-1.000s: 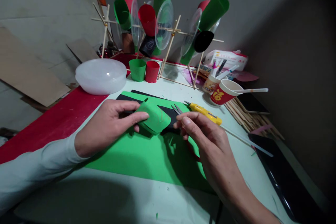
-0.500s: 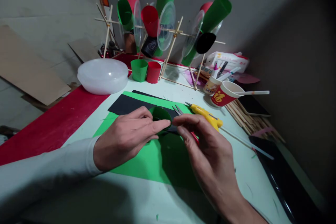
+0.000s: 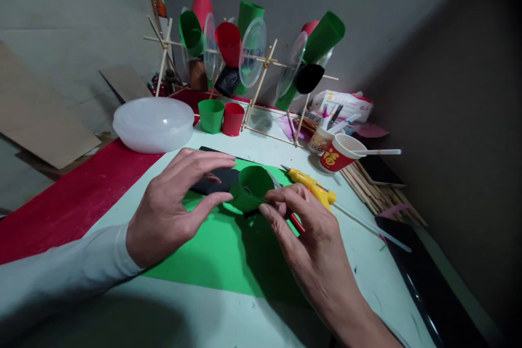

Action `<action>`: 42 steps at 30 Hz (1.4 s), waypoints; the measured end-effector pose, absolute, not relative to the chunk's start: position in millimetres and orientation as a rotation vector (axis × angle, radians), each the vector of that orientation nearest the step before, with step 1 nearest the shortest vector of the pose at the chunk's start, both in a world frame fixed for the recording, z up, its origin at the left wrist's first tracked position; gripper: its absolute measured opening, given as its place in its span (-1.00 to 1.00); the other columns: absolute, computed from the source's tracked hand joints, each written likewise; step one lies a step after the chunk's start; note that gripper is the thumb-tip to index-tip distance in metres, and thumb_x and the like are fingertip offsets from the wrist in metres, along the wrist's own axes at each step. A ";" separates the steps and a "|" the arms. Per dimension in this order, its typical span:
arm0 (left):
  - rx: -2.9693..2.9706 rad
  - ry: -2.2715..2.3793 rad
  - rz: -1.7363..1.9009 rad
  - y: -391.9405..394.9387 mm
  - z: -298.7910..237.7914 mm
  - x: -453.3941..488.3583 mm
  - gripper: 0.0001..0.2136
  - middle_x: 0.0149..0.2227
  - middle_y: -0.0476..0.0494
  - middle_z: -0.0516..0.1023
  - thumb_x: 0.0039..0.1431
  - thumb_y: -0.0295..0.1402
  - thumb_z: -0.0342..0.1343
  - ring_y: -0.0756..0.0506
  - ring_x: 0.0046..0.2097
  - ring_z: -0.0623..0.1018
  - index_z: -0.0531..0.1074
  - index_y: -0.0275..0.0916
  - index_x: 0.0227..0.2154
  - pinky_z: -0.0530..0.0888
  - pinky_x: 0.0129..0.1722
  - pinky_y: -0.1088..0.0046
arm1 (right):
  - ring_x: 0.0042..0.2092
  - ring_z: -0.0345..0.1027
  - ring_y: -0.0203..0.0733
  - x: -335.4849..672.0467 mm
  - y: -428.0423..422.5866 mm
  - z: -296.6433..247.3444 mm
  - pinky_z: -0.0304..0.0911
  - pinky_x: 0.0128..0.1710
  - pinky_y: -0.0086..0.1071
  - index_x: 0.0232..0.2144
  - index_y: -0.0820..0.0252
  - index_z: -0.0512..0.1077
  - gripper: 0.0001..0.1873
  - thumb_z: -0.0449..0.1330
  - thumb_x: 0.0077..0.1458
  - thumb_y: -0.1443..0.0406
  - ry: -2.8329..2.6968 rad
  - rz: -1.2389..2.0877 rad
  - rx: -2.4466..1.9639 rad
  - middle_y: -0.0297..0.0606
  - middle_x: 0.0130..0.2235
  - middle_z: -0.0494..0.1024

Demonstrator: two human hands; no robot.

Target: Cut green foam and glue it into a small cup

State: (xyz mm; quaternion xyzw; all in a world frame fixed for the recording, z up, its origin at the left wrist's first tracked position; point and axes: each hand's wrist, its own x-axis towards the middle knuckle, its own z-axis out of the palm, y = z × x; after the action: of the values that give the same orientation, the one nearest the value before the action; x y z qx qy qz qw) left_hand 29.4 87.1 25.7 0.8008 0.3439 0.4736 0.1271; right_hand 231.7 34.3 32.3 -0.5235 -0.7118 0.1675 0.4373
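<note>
A small green paper cup (image 3: 252,187) is held over a green sheet (image 3: 204,253), its rim tilted toward me. Thumb and fingers of my right hand (image 3: 312,228) pinch the right side of its rim. My left hand (image 3: 175,201) is at the cup's left side, thumb and fingers spread apart; its thumb tip is close to the wall, and I cannot tell if it touches. Under the hands a black sheet (image 3: 222,180) lies on the green one. Partly hidden behind my right hand are scissors with a red handle (image 3: 297,223). A yellow glue gun (image 3: 312,185) lies just beyond.
At the back stands a stick frame (image 3: 259,84) bearing clear discs with green, red and black cups. A green cup (image 3: 211,117), a red cup (image 3: 233,119) and white plastic bowls (image 3: 153,125) stand before it. Right are a red paper cup (image 3: 340,153) and wooden sticks (image 3: 367,190).
My left hand has opened and drawn back to the left from the green cup. My right hand has closed on the rim, and the cup shows more fully. The view has shifted slightly.
</note>
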 end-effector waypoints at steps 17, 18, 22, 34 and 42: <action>0.994 0.924 0.946 85.2 24.6 37.5 -0.78 -0.42 0.08 0.50 0.01 -0.34 0.40 0.08 -0.41 0.41 0.51 -0.17 -0.28 0.34 -0.46 0.66 | -0.34 0.33 -0.21 227.6 34.5 30.3 0.22 -0.33 -0.35 -0.38 0.12 0.54 -0.85 0.29 0.12 0.17 -1.323 0.811 -1.344 -0.34 -0.40 0.48; 0.982 0.930 0.967 85.2 24.7 37.0 -0.79 -0.43 0.09 0.50 0.00 -0.35 0.41 0.08 -0.40 0.43 0.52 -0.16 -0.30 0.35 -0.46 0.67 | -0.32 0.33 -0.21 227.3 34.5 29.5 0.23 -0.30 -0.34 -0.40 0.13 0.54 -0.86 0.28 0.13 0.20 -1.378 0.780 -1.347 -0.33 -0.40 0.48; 1.065 0.994 1.013 84.4 30.0 35.2 -0.82 -0.45 0.10 0.51 -0.01 -0.39 0.41 0.06 -0.36 0.49 0.53 -0.17 -0.36 0.39 -0.40 0.66 | -0.25 0.37 -0.16 227.8 34.5 30.3 0.26 -0.22 -0.31 -0.37 0.10 0.57 -0.92 0.29 0.13 0.24 -1.438 0.685 -1.326 -0.30 -0.34 0.52; 1.300 1.205 1.078 71.1 39.8 38.7 -0.79 -0.46 0.04 0.51 -0.15 -0.32 0.40 -0.01 -0.37 0.51 0.56 -0.20 -0.40 0.47 -0.38 0.56 | -0.46 0.26 -0.24 229.4 30.7 40.5 0.23 -0.46 -0.39 -0.48 0.04 0.59 -0.86 0.35 0.08 0.18 -1.269 1.004 -1.321 -0.37 -0.51 0.43; 1.386 1.188 1.191 67.3 33.2 37.5 -0.89 -0.50 0.08 0.53 -0.12 -0.37 0.39 0.01 -0.40 0.52 0.59 -0.11 -0.48 0.49 -0.42 0.61 | -0.52 0.13 -0.30 228.1 28.7 35.4 0.08 -0.58 -0.43 -0.55 0.13 0.48 -0.67 0.40 -0.03 0.04 -1.146 1.077 -1.410 -0.37 -0.55 0.29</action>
State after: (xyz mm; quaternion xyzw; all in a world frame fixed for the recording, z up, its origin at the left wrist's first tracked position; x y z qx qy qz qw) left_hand 37.5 67.3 33.2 0.5639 0.4832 0.4843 0.4626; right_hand 228.1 28.7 35.4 -0.5812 -0.4722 0.4438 0.4923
